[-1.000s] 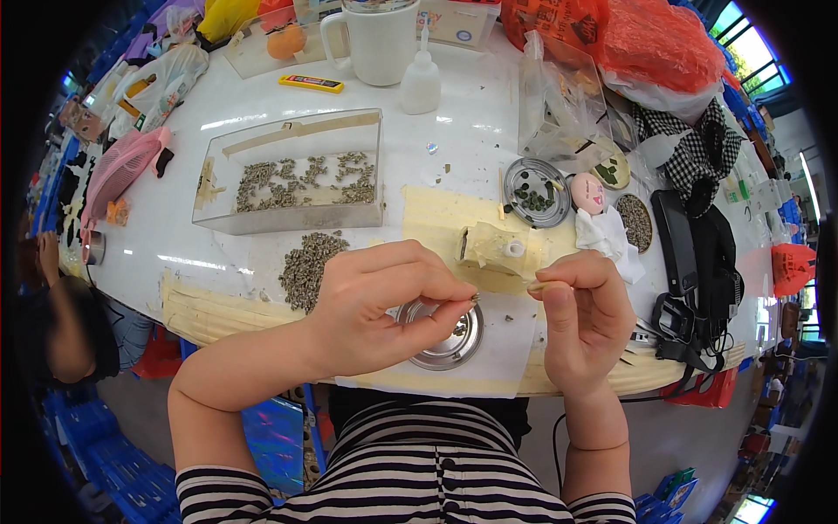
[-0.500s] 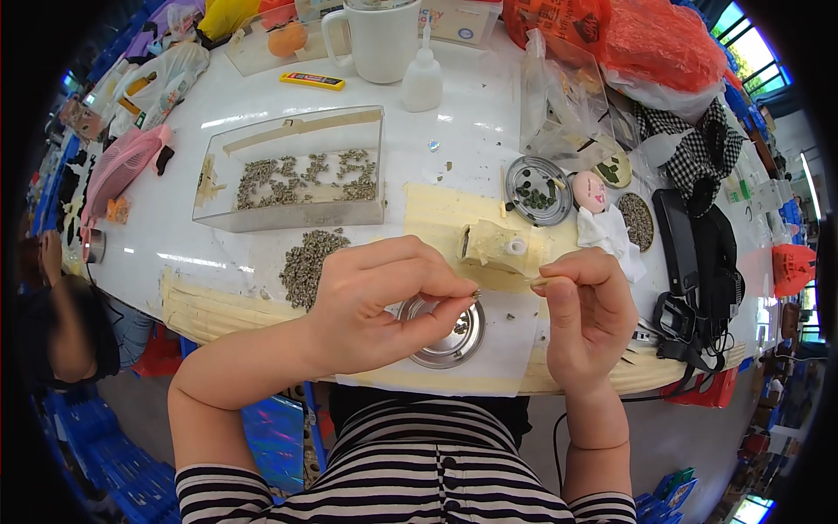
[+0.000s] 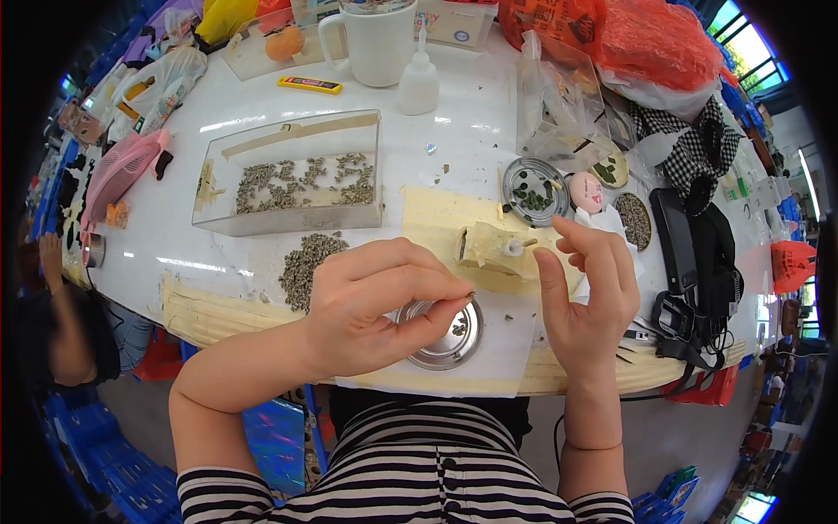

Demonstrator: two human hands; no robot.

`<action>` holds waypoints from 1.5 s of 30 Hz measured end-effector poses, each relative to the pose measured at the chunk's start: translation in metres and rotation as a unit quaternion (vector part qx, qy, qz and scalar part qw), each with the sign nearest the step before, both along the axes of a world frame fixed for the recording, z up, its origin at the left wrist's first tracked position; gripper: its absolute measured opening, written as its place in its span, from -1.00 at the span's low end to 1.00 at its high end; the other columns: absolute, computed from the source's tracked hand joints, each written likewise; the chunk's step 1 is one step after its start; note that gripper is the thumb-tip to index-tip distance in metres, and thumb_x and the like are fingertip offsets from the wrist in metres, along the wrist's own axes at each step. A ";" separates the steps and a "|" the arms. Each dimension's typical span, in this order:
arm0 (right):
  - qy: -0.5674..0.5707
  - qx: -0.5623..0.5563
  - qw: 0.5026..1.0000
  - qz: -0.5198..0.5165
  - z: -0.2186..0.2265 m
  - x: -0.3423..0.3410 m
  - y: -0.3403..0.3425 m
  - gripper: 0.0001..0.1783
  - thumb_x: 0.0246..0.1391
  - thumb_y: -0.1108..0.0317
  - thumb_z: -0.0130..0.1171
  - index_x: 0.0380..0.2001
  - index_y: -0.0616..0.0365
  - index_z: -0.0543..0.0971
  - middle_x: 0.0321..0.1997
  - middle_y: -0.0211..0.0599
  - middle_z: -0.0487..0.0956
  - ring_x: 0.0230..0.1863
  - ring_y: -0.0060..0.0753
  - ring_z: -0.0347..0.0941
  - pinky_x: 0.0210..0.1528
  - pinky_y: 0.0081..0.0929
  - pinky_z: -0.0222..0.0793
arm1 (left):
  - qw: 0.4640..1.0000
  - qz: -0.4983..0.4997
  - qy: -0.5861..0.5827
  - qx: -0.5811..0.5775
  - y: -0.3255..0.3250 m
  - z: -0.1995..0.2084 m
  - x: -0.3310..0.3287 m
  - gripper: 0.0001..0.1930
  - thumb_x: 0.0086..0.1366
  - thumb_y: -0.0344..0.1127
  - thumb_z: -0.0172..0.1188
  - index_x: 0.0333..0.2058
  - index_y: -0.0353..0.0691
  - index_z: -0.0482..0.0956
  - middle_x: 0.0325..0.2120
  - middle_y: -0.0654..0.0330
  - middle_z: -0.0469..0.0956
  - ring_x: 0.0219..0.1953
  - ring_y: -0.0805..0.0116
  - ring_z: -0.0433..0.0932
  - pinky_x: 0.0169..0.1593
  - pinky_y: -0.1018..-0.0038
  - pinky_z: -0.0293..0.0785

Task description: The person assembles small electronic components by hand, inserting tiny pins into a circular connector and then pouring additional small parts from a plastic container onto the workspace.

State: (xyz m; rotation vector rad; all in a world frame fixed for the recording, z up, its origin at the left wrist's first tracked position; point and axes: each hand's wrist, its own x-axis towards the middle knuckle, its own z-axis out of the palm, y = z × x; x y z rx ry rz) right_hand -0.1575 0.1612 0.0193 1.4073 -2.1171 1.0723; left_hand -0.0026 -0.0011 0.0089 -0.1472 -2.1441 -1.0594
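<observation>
My left hand point(image 3: 375, 306) pinches a tiny metallic-looking piece point(image 3: 470, 297) between thumb and fingertips. Below it is a round metal dish point(image 3: 468, 345) with a few small pieces inside. My right hand point(image 3: 594, 297) is open, thumb and fingers apart, beside a tape-covered block point(image 3: 480, 248). A short white tube point(image 3: 512, 249) sits on that block, and a thin pale stick point(image 3: 529, 242) rests in its mouth. Left of my left hand lies a heap of small grey-brown pieces point(image 3: 305, 266). What exactly the small pieces are cannot be made out.
A clear box point(image 3: 297, 223) holds more small pieces. Behind stand a white mug point(image 3: 380, 48), a squeeze bottle point(image 3: 419, 86) and a yellow cutter point(image 3: 310, 85). A dish of dark green bits point(image 3: 534, 194), a pink round item point(image 3: 587, 192) and black straps point(image 3: 698, 279) lie right.
My right hand has let go of the thin stick, which now sits in the white tube, and its fingers have spread. My left hand keeps its pinch, barely moved.
</observation>
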 end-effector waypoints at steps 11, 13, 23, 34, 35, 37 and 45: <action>-0.421 0.018 0.869 0.258 -0.006 0.024 0.005 -0.87 0.07 0.52 0.28 -0.27 0.29 0.67 -0.41 -0.27 0.64 -0.49 -0.57 0.52 -0.45 -0.65 0.40 | 1.000 -0.006 0.016 -0.014 0.001 -0.004 0.000 -0.72 -0.05 -0.63 0.40 -0.29 -0.29 0.69 -0.42 0.18 0.60 -0.47 0.45 0.57 -0.45 0.61 0.48; -0.397 0.003 0.883 0.250 -0.007 0.024 0.005 -0.86 0.03 0.53 0.31 -0.29 0.27 0.68 -0.41 -0.27 0.65 -0.48 -0.55 0.54 -0.45 -0.65 0.42 | 1.000 0.000 0.010 -0.021 0.001 -0.003 0.000 -0.73 -0.05 -0.63 0.40 -0.31 -0.29 0.69 -0.44 0.18 0.60 -0.48 0.45 0.57 -0.45 0.61 0.48; -0.073 -0.019 0.973 0.219 -0.003 0.027 0.002 -0.69 -0.11 0.58 0.37 -0.20 0.24 0.69 -0.40 -0.23 0.65 -0.47 -0.38 0.58 -0.48 -0.56 0.46 | 0.999 0.040 0.005 0.020 0.003 -0.004 -0.003 -0.80 -0.03 -0.54 0.41 -0.36 -0.24 0.69 -0.49 0.21 0.59 -0.52 0.41 0.56 -0.48 0.55 0.47; -0.605 0.044 0.739 0.293 -0.006 0.023 0.008 -0.84 0.19 0.57 0.16 -0.16 0.39 0.57 -0.22 -0.17 0.66 -0.23 -0.45 0.61 -0.12 -0.54 0.54 | 1.000 -0.016 0.013 -0.008 0.002 -0.004 0.001 -0.72 -0.04 -0.62 0.41 -0.29 -0.27 0.70 -0.43 0.22 0.58 -0.46 0.47 0.55 -0.44 0.63 0.45; -0.619 0.036 0.731 0.287 -0.006 0.023 0.008 -0.84 0.17 0.54 0.20 -0.18 0.37 0.58 -0.23 -0.22 0.66 -0.24 -0.51 0.60 -0.14 -0.57 0.52 | 1.000 -0.019 0.013 -0.009 0.002 -0.005 0.001 -0.72 -0.04 -0.62 0.41 -0.28 -0.26 0.70 -0.43 0.22 0.58 -0.46 0.47 0.55 -0.44 0.63 0.45; -0.645 0.019 0.713 0.273 -0.005 0.025 0.008 -0.83 0.14 0.49 0.28 -0.22 0.34 0.61 -0.26 -0.33 0.66 -0.26 -0.62 0.58 -0.17 -0.63 0.47 | 1.000 -0.013 0.004 -0.007 0.002 -0.004 0.002 -0.72 -0.05 -0.61 0.42 -0.29 -0.26 0.71 -0.43 0.23 0.57 -0.46 0.47 0.55 -0.44 0.62 0.45; -0.268 -0.041 0.924 0.268 -0.008 0.027 0.004 -0.75 -0.06 0.54 0.39 -0.23 0.24 0.68 -0.35 -0.30 0.66 -0.41 -0.52 0.57 -0.40 -0.61 0.47 | 1.000 0.011 -0.016 0.004 0.003 -0.003 0.003 -0.73 -0.07 -0.62 0.41 -0.32 -0.26 0.71 -0.45 0.21 0.57 -0.47 0.46 0.55 -0.44 0.60 0.44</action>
